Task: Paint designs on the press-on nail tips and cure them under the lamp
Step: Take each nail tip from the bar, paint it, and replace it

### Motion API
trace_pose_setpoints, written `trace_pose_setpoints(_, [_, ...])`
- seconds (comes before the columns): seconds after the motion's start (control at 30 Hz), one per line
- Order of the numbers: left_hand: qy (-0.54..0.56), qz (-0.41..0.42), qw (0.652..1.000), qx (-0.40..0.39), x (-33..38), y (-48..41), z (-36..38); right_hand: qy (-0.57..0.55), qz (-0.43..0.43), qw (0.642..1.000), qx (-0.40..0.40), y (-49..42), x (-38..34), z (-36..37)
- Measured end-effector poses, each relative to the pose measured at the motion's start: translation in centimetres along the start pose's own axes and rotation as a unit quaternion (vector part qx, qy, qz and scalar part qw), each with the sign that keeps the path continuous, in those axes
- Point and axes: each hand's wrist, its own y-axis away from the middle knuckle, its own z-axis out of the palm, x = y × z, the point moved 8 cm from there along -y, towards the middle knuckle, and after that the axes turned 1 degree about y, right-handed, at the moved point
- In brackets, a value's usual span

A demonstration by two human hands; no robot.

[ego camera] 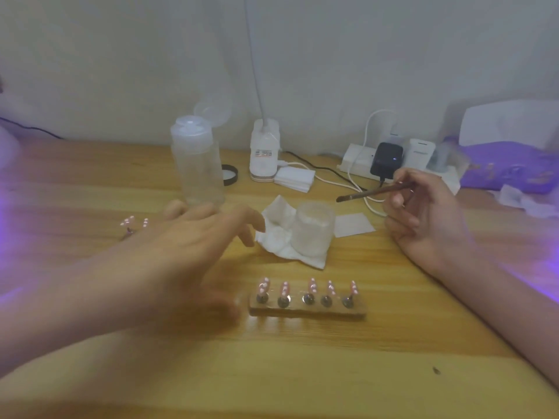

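A wooden holder block (307,311) stands near the table's middle front with several pink nail tips (311,286) on metal stands. More pink tips (133,222) show behind my left hand (193,237), which hovers over the table with relaxed, spread fingers and holds nothing. My right hand (423,216) grips a brown brush (372,192), its bristle end pointing left above a frosted jar (313,229) that sits on a white wipe (281,237). The white curing lamp (511,122) glows purple at the far right.
A clear pump bottle (196,160) with its lid flipped open stands behind my left hand. A black cap (230,174), a white lamp base (263,152), a stack of white pads (295,178) and a power strip (390,161) with cables line the back.
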Motion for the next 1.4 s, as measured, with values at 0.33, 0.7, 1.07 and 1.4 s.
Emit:
trace_pose_setpoints(0.33, [0.271, 0.045, 0.957, 0.097, 0.8, 0.3, 4.7, -0.023, 0.002, 1.0, 0.016, 0.3, -0.1, -0.1])
trace_pose_setpoints(0.7, [0.328, -0.08, 0.926, 0.171, -1.8, 3.8, 1.4, -0.004, 0.003, 1.0, 0.001, 0.3, -0.1, -0.1])
trace_pose_setpoints(1.07, [0.18, -0.055, 0.981, 0.053, -1.4, 2.9, -0.3, 0.006, -0.004, 1.0, -0.006, 0.5, -0.2, 0.4])
trace_pose_setpoints(1.4, [0.223, -0.001, 0.973, 0.053, 6.5, -0.4, 0.8, 0.049, -0.021, 0.997, -0.051, 0.5, 0.0, 0.9])
